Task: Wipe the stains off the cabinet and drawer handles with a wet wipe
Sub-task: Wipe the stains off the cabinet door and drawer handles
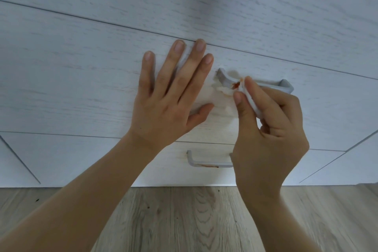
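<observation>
A grey bar handle sits on the white middle drawer front. My right hand pinches a white wet wipe between thumb and fingers and holds it against the handle's left part, where a red-brown stain shows on the wipe's edge. My left hand lies flat with straight, spread fingers on the drawer front just left of the handle. A second grey handle on the drawer below carries a reddish smear along its bar; my right wrist hides its right end.
White wood-grain cabinet fronts fill the view, with seams between drawers and angled door panels at the lower left and right. A light wooden floor runs along the bottom.
</observation>
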`<move>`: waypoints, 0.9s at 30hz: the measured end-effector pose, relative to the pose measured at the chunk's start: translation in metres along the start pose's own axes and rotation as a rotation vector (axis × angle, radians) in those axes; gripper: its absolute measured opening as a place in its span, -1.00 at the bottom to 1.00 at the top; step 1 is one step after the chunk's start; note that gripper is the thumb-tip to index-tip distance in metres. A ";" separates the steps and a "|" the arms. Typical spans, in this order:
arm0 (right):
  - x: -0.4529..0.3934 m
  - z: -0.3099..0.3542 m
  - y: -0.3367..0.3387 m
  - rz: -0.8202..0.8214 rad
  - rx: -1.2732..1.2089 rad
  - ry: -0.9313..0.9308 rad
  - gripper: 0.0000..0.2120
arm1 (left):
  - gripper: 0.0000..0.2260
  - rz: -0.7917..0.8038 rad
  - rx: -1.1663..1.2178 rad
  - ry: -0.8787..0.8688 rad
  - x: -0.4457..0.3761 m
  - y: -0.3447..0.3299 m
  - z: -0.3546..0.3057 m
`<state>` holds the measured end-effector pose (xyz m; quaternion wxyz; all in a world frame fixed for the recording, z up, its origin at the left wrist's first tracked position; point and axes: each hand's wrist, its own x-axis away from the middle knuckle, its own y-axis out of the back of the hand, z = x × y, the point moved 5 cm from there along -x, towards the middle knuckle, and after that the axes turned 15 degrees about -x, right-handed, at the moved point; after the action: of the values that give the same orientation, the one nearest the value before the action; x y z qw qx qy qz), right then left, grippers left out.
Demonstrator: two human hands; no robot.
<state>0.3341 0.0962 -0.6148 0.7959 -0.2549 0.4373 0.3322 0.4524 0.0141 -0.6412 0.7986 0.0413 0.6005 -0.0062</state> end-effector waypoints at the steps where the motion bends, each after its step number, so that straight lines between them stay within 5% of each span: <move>1: 0.000 0.000 -0.001 -0.002 -0.003 -0.003 -0.73 | -0.35 -0.003 -0.001 0.003 0.000 0.000 0.000; 17: 0.012 0.010 -0.009 0.040 0.013 0.060 -0.75 | -0.37 -0.014 0.018 0.015 0.003 -0.003 0.001; 27: 0.007 0.007 -0.018 -0.024 -0.112 -0.241 -0.84 | -0.34 -0.042 -0.010 0.046 0.004 -0.003 0.002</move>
<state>0.3541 0.0915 -0.6149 0.8311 -0.2623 0.3163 0.3748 0.4555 0.0112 -0.6448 0.7844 0.0247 0.6195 -0.0192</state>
